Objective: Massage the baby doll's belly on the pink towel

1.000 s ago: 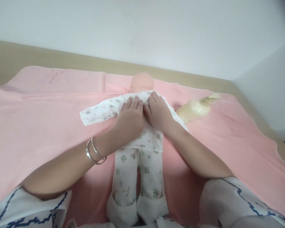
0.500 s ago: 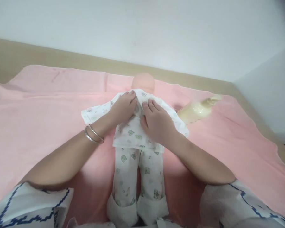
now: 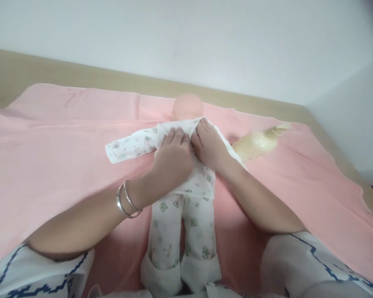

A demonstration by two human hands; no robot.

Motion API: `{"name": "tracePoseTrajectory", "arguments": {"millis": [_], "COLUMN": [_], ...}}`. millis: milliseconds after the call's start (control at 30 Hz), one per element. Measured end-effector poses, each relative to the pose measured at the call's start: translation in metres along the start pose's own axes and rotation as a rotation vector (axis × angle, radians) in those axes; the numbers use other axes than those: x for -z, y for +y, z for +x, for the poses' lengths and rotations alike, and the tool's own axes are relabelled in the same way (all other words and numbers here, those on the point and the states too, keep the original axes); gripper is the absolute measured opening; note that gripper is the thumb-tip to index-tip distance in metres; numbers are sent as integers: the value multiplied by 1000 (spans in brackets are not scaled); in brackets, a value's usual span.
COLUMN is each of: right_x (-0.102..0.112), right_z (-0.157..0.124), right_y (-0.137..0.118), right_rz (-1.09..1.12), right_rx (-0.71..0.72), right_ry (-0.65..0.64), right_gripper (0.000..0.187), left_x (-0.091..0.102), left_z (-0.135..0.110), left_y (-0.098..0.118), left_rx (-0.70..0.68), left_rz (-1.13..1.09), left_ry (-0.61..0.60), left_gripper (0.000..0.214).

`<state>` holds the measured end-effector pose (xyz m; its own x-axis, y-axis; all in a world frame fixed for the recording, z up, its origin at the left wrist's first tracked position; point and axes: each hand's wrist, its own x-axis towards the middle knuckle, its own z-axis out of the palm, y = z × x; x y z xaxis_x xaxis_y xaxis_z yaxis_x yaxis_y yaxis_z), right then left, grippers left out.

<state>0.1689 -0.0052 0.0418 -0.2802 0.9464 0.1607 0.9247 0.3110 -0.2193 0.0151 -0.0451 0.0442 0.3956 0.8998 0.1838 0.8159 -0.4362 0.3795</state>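
A baby doll (image 3: 187, 106) lies on its back on a pink blanket (image 3: 49, 136), head away from me. It wears white printed trousers (image 3: 182, 231) and a white printed shirt (image 3: 133, 144) whose empty sleeve lies out to the left. My left hand (image 3: 173, 159), with two silver bangles on the wrist, lies flat on the doll's chest with fingers together and stretched out. My right hand (image 3: 209, 147) rests beside it on the shirt near the collar, fingers bent onto the fabric. The doll's bare right-side arm (image 3: 256, 142) sticks out of the shirt.
The blanket covers a beige surface (image 3: 81, 76) that meets a white wall (image 3: 186, 37) behind and at the right. My white sleeves with blue zigzag trim (image 3: 313, 265) fill the lower corners.
Half a second ago my left hand pinched the shirt collar while the right lay lower on the chest. Now both hands lie side by side on the chest, pressing the shirt down.
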Motion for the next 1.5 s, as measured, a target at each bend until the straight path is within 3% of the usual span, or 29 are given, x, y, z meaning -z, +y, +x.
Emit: {"name": "tracePoseTrajectory", "arguments": {"millis": [300,567,900,1300,1500], "right_x": [7,7,-8,-15,-17], "right_z": [-15,-40,-9,-7,-7], "right_y": [-12,-41,-12,-6,-6], "right_rz": [-105,-227,63,86,97], "right_rx": [27,-2,-74,-66,-64], "right_ry": [7,56,24,83,97], "right_gripper": [53,57,67,67,66], "left_x": [17,-4,-10,-8,4], "left_z": [22,32,29,29,23], "left_y": [-15,-35,-34,-31,-22], "left_rx": [104,119,133,143,103], "left_rz": [-245,-210,-241,-225,-48], "left_ry": [-65,-30,53,34,12], "left_gripper": [47,58,55,56,53]}}
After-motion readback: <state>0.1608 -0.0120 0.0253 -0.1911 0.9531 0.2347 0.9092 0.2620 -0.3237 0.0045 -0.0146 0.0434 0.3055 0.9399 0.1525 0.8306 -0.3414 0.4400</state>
